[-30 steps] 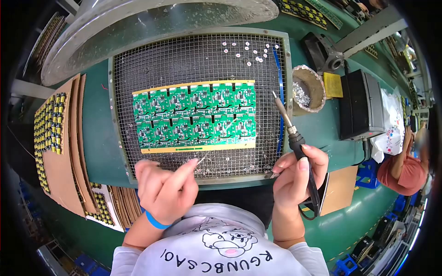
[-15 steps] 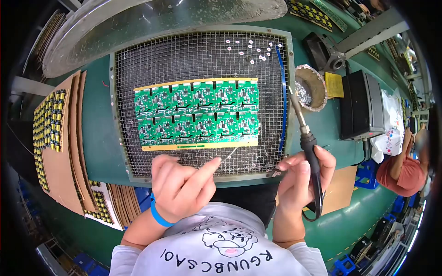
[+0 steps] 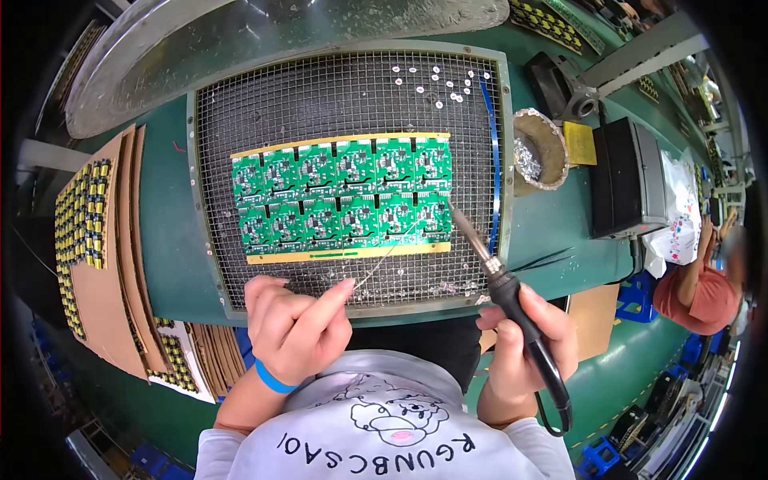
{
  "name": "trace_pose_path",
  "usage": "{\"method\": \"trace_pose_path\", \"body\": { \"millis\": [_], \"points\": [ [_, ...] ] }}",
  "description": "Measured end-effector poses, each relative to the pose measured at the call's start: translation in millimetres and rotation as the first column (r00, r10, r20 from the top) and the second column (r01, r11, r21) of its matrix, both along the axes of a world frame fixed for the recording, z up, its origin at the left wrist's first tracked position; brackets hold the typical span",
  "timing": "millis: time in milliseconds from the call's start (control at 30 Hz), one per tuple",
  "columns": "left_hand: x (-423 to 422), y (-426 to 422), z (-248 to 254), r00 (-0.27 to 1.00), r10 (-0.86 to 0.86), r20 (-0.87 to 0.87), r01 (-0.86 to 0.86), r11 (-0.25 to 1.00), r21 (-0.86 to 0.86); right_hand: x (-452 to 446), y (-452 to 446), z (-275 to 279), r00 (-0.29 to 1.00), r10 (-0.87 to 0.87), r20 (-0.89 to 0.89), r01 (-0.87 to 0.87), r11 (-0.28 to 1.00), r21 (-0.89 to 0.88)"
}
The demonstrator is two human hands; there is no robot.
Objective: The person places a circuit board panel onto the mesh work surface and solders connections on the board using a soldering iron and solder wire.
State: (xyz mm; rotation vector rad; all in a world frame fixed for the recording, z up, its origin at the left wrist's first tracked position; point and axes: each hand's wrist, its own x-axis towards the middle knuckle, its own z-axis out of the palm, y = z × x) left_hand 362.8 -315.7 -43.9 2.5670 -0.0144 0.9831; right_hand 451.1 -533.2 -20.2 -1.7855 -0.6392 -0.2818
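A green circuit board panel (image 3: 342, 196) with yellow edge strips lies on the wire mesh (image 3: 336, 96) of a framed work surface. My left hand (image 3: 294, 330), with a blue band at the wrist, is closed in a pinch on a thin solder wire (image 3: 373, 269). The wire reaches up and right over the panel's lower right part. My right hand (image 3: 532, 344) is wrapped round the black handle of a soldering iron (image 3: 506, 290). Its metal tip points up and left, close to the panel's right edge; whether it touches the board I cannot tell.
A round pot (image 3: 554, 160) with silvery scraps stands right of the frame, beside a yellow sponge (image 3: 580, 144) and a black box (image 3: 630, 180). Small white pieces (image 3: 436, 78) lie on the upper mesh. Cardboard sheets with components (image 3: 104, 280) are at left. Another person (image 3: 696, 296) sits at far right.
The soldering iron has swung left and down, its tip now by the panel's right edge. My left hand has shifted slightly left, with a longer stretch of solder wire showing over the panel.
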Motion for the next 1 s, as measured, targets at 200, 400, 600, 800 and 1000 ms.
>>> {"method": "trace_pose_path", "body": {
  "millis": [200, 400, 600, 800, 1000],
  "points": [
    [0.0, 4.3, -6.2, 1.000, 0.011, 0.023, -0.012, 0.999, 0.048, -1.4, 8.0, 5.7, 0.980, 0.072, 0.187, -0.056, 0.995, -0.086],
    [-1.0, 4.4, -6.9, 1.000, 0.008, 0.020, -0.009, 0.999, 0.043, -2.4, 24.1, 13.9, 0.966, 0.023, 0.259, 0.018, 0.988, -0.157],
    [-1.7, 2.1, -4.3, 1.000, -0.002, -0.023, 0.002, 1.000, 0.004, -2.5, 34.9, 31.7, 0.940, 0.098, 0.327, -0.013, 0.968, -0.252],
    [-1.9, 1.0, -3.5, 0.999, 0.002, -0.033, -0.002, 1.000, 0.015, -5.1, 40.3, 35.7, 0.913, 0.141, 0.383, 0.002, 0.937, -0.349],
    [-2.5, 0.8, -4.6, 1.000, 0.007, 0.007, -0.007, 1.000, 0.012, -8.1, 40.9, 33.0, 0.935, 0.060, 0.350, 0.037, 0.963, -0.265]
  ]
}}
